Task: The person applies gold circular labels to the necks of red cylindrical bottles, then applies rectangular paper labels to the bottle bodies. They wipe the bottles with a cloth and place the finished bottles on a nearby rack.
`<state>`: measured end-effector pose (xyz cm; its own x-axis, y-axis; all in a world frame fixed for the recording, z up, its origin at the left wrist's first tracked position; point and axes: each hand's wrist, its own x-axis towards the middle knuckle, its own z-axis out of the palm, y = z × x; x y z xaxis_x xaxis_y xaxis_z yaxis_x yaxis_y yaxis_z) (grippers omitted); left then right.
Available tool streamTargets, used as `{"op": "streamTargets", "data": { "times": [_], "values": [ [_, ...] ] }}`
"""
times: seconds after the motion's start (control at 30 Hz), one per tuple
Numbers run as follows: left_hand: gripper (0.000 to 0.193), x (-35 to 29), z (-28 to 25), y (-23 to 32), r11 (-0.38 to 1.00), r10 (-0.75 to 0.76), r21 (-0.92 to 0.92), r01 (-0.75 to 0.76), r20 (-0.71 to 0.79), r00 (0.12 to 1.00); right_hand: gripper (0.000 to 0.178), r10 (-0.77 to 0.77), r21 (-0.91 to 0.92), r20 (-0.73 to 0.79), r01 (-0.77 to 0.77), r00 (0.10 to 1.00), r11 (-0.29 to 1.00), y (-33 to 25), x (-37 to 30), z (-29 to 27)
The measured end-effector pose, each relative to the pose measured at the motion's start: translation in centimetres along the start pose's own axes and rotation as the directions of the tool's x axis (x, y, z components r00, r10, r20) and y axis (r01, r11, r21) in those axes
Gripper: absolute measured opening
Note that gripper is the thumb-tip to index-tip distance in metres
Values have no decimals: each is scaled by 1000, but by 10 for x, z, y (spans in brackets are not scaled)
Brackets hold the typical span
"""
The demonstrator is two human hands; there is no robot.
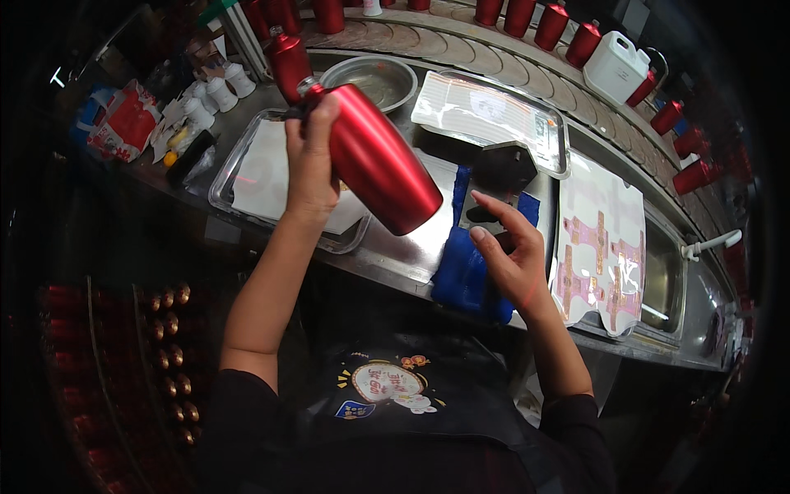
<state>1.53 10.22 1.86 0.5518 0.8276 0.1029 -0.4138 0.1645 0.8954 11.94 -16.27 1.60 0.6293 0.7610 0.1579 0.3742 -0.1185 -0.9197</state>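
Observation:
My left hand (311, 160) is wrapped around the neck end of a glossy red bottle (383, 160). The bottle is tilted above the steel worktop, its wide base pointing down to the right. My right hand (517, 259) is apart from it, thumb and forefinger spread with nothing between them. Under and beside that hand lies blue material (465, 276), draped over a holder whose shape is partly hidden. Just behind stands a dark, angular block (504, 167). A sheet of pink and gold labels (601, 247) lies to the right of my right hand.
Trays with white sheets (262, 173) and a printed sheet (469, 107) flank a metal bowl (370, 81). Behind runs a curved slatted conveyor (461, 51) carrying red bottles and a white jug (615, 67). A sink (665, 284) with a tap (712, 244) is at the right.

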Motion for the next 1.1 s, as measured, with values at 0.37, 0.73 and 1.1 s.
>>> {"op": "streamTargets", "data": {
  "times": [0.37, 0.73, 1.1],
  "values": [
    [90, -43, 17, -59, 843, 243, 276, -461, 570, 785, 72, -220, -296, 50, 225, 974, 928, 23, 26, 23],
    [83, 13, -96, -52, 4, 125, 990, -143, 141, 982, 74, 127, -65, -18, -128, 992, 990, 19, -3, -7],
    [83, 91, -198, -9, -203, -45, 929, 310, -325, 945, 70, 262, 63, -35, -259, 965, 964, 26, -3, -18]
  ]
}}
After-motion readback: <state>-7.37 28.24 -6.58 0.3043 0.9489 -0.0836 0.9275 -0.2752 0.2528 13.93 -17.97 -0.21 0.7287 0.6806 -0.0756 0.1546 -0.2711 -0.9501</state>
